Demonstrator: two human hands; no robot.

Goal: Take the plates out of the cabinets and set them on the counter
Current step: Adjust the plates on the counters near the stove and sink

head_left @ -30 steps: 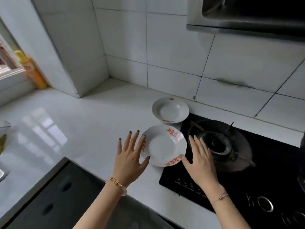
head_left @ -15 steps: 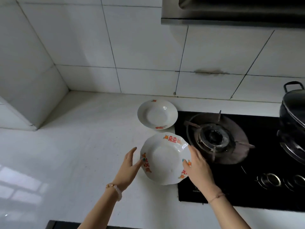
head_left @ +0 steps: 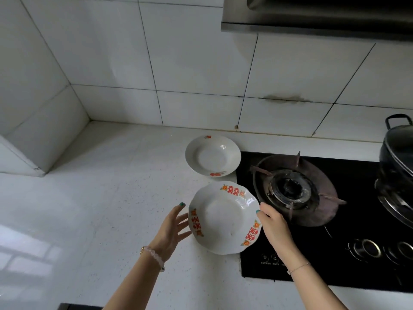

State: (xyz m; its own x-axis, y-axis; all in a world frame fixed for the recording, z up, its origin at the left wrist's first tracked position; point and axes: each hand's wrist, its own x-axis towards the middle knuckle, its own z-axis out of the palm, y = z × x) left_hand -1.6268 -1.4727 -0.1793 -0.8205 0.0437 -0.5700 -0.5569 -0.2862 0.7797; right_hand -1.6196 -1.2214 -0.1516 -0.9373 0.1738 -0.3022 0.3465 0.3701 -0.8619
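Two white plates lie on the white counter (head_left: 111, 209). The near plate (head_left: 223, 218) has a scalloped rim with red characters and overlaps the left edge of the black stove. My right hand (head_left: 273, 224) is at its right rim, thumb on the edge and fingers curled around it. My left hand (head_left: 173, 228) is just left of the plate, fingers spread and holding nothing, fingertips close to the rim. The far plate (head_left: 213, 155), round with small red marks, sits behind it near the tiled wall, untouched.
A black gas stove (head_left: 324, 220) fills the right side, its burner (head_left: 290, 189) close to my right hand. A dark lidded pot (head_left: 397, 153) stands at the far right. A range hood (head_left: 312, 16) hangs above. A tiled pillar (head_left: 33, 108) juts out at left.
The view swung right and closer. My hands dropped from hovering open above the near plate to its two sides; the right thumb now rests on the rim and the left hand has eased off.
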